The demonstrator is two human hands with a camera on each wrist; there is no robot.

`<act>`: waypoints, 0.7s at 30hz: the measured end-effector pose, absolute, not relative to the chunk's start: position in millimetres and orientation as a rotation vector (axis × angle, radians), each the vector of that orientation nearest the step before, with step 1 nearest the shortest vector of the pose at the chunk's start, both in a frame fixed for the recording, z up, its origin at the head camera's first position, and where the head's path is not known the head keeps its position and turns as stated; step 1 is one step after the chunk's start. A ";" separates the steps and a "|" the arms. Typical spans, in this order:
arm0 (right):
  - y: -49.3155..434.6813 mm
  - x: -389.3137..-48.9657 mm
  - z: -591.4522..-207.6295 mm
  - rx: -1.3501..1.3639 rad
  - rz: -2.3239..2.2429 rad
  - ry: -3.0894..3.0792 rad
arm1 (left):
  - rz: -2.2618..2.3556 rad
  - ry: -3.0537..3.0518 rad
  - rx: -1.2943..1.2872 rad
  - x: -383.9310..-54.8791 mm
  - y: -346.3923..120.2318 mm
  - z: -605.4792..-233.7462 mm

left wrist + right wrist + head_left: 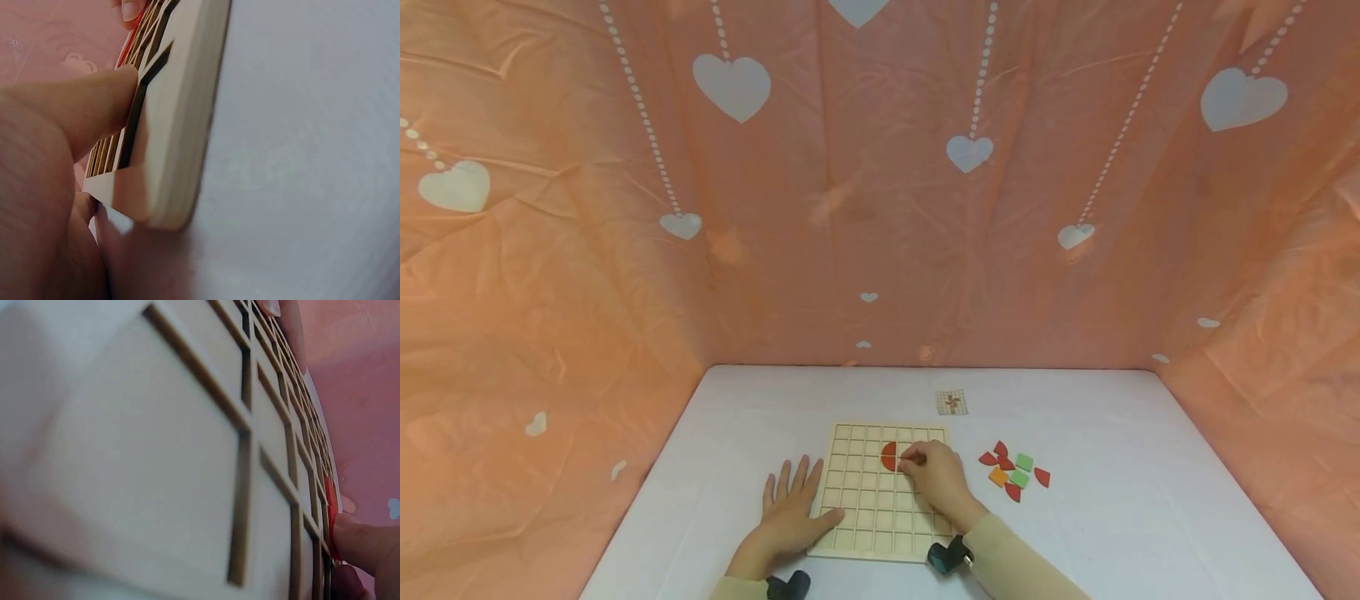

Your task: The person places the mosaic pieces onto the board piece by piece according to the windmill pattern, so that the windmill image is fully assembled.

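A square wooden grid board (865,525) lies on the white table. Two red quarter-circle pieces (889,450) sit side by side in its upper middle cells, forming a half disc. Just right of them, my right hand (936,475) pinches a red quarter-circle piece, mostly hidden by the fingers. The right wrist view shows the thumb against a red piece (332,506) at the board's surface. With fingers spread, my left hand (793,512) rests at the board's left side, its thumb lying over the rim, as the left wrist view also shows.
Right of the board lies a loose group of pieces: several red quarter circles (1042,477), two green squares (1024,462) and an orange square (997,477). A small pattern card (952,402) lies behind the board. An orange cloth with hearts (880,208) surrounds the table.
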State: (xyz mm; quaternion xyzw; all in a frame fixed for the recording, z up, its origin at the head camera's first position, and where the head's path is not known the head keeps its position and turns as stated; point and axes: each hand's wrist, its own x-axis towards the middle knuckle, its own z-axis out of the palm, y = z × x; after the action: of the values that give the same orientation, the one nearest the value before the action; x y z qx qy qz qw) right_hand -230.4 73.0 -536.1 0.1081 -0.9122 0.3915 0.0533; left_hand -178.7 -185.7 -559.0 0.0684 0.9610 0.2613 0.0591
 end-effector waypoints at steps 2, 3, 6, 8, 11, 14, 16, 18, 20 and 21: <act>74.9 -228.8 -535.6 0.343 1.200 -2.780 | 0.787 2.907 0.205 -179.0 -185.5 -558.7; 75.7 -228.0 -535.6 0.347 1.202 -2.787 | 0.764 2.909 0.195 -179.0 -185.2 -558.4; 77.4 -226.0 -536.2 0.375 1.172 -2.802 | 0.798 2.896 0.209 -177.6 -184.7 -555.0; 78.0 -225.2 -536.9 0.419 1.096 -2.814 | 0.798 2.889 0.203 -177.2 -184.9 -553.8; 78.0 -223.9 -536.7 0.479 0.980 -2.810 | 0.798 2.883 0.193 -179.0 -185.7 -556.3; 78.0 -221.8 -533.9 0.515 0.908 -2.808 | 0.807 2.882 0.187 -181.1 -186.5 -559.3; 78.1 -220.2 -531.6 0.522 0.902 -2.819 | 0.805 2.882 0.187 -181.0 -186.5 -559.2; 79.0 -219.2 -529.9 0.534 0.906 -2.840 | 0.795 2.883 0.187 -179.3 -185.8 -556.4; 81.4 -218.5 -528.1 0.525 0.944 -2.864 | 0.829 2.883 0.207 -177.0 -185.1 -553.2; 83.7 -218.3 -526.9 0.508 0.969 -2.873 | 0.822 2.885 0.207 -176.3 -184.8 -552.0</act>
State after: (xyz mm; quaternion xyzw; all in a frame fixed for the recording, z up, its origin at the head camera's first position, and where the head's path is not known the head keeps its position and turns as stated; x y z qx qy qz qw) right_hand -218.3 83.7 -526.9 0.1652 -0.9340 0.3151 0.0336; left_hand -176.3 -184.8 -552.0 0.0687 0.9573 0.2727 0.0672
